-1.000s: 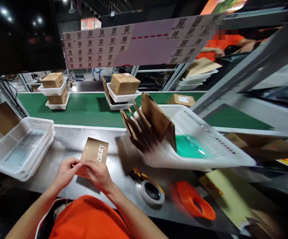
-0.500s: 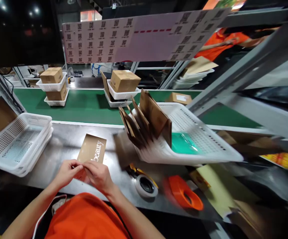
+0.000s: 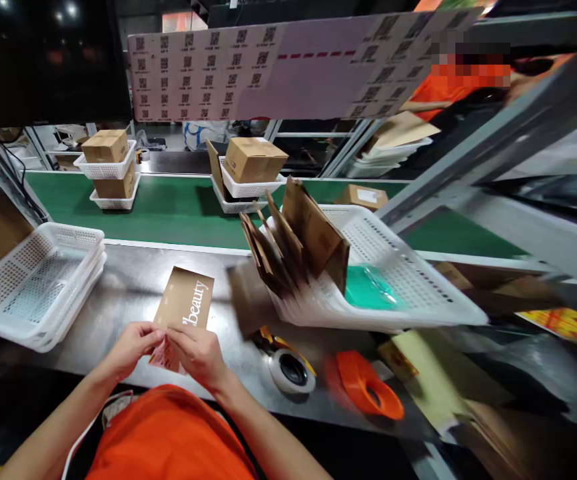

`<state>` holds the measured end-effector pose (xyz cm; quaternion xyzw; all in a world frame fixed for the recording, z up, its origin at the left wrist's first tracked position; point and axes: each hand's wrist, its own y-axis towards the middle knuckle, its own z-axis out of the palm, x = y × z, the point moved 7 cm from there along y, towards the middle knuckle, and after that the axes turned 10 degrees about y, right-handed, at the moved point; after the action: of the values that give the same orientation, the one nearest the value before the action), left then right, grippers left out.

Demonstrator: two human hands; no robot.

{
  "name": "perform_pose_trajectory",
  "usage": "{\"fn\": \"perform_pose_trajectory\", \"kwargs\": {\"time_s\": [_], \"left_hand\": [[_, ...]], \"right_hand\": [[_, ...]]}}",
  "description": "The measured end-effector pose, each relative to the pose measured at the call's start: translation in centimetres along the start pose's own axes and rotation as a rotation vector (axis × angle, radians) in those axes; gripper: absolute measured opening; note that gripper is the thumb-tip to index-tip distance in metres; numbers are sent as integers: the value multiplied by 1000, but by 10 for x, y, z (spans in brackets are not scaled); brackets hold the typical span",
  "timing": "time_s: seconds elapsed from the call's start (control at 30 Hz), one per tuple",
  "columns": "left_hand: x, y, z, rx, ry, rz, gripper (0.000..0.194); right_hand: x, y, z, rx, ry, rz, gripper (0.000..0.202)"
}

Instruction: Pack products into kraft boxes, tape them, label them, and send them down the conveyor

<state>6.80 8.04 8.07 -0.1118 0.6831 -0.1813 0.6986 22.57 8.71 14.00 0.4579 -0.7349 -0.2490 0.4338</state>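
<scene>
Both my hands meet over the near end of a brown cardboard piece (image 3: 181, 297) printed "beauty" in white, which lies on the metal table. My left hand (image 3: 131, 348) pinches a small pink printed slip (image 3: 166, 355) by its upper edge. Close beside it, my right hand (image 3: 199, 353) has its fingers pressed together on the same slip. The slip hangs below the fingertips, over the near edge of the cardboard. My fingers partly cover both pieces.
White baskets (image 3: 43, 327) are stacked at left. At right, a white basket (image 3: 418, 300) holds upright cardboard pieces (image 3: 293, 233) and a green packet (image 3: 371, 288). A tape roll (image 3: 292, 371) and an orange tape dispenser (image 3: 368, 387) lie nearer. Behind runs a green conveyor (image 3: 178, 213) with boxes.
More of the pink slip shows below my fingers now, and more of the lettering on the cardboard. My hands have barely shifted; the view has moved slightly.
</scene>
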Motion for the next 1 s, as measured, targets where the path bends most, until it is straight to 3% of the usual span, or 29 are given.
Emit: {"fn": "perform_pose_trajectory", "kwargs": {"time_s": [0.73,1.0], "left_hand": [[4,9,-4,-21,-34,-20,66],[-2,5,-2,-38,-73,-48,69]], "right_hand": [[-15,3,8,51,69,49,20],[-25,15,7,103,332,198,12]]}}
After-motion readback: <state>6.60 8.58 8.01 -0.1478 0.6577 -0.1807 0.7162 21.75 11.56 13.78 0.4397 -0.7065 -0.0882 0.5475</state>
